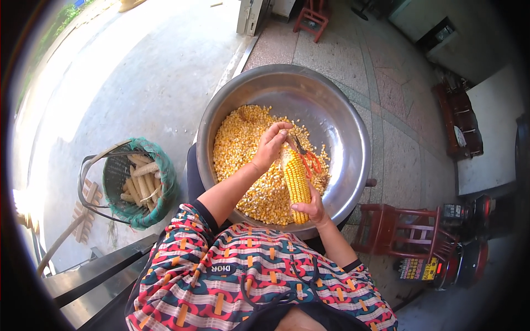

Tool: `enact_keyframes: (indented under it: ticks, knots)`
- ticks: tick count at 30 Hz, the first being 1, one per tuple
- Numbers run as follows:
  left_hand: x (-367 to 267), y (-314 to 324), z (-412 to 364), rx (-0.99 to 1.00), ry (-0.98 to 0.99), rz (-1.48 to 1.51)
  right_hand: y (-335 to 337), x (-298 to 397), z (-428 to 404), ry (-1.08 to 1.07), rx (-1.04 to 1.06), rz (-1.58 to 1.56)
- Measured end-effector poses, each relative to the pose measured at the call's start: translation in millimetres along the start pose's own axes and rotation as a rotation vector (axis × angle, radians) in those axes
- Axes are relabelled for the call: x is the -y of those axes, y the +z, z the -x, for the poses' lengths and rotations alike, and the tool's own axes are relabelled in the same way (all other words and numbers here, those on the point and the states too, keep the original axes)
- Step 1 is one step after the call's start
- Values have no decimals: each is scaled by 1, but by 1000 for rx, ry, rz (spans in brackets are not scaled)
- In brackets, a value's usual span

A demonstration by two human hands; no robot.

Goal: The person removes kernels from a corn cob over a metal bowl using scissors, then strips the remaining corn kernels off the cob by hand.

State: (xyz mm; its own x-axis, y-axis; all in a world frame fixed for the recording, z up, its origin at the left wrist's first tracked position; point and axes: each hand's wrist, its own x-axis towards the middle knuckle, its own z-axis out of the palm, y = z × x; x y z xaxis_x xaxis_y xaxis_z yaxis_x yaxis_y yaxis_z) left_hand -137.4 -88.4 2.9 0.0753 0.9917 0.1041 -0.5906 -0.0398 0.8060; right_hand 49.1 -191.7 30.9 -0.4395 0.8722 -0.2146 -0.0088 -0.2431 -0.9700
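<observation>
In my right hand [312,207] is an ear of yellow corn [296,182], gripped near its lower end and tilted. Its upper tip is pale and partly bare of kernels. My left hand [271,145] is at that tip, fingers bent and thumb close to it; whether it grips anything is unclear. Below both hands a wide stainless steel basin [345,124] holds a heap of loose corn kernels [236,145]. A pair of scissors with orange handles [311,162] lies on the kernels just right of the ear, partly hidden by it.
To the left, a basket [165,198] with green netting holds several stripped cobs [143,182]. A wooden rake-like tool [85,211] lies beside it. A red wooden chair [397,231] stands at right, near a vehicle with a yellow plate [430,269]. A red stool [312,20] is at the top.
</observation>
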Motion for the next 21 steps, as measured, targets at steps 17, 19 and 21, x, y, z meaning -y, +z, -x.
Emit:
enact_keyframes:
  ticks: [17,19,21]
  knots:
    - [10,-7,20,-122,-290,167,13,-13,-4,-51,-131,541]
    - [1,-2,18,-297,-411,224,20,-6,-6,70,-245,1041]
    - [10,-10,17,-377,-421,286,13,-11,-7,-43,-258,1097]
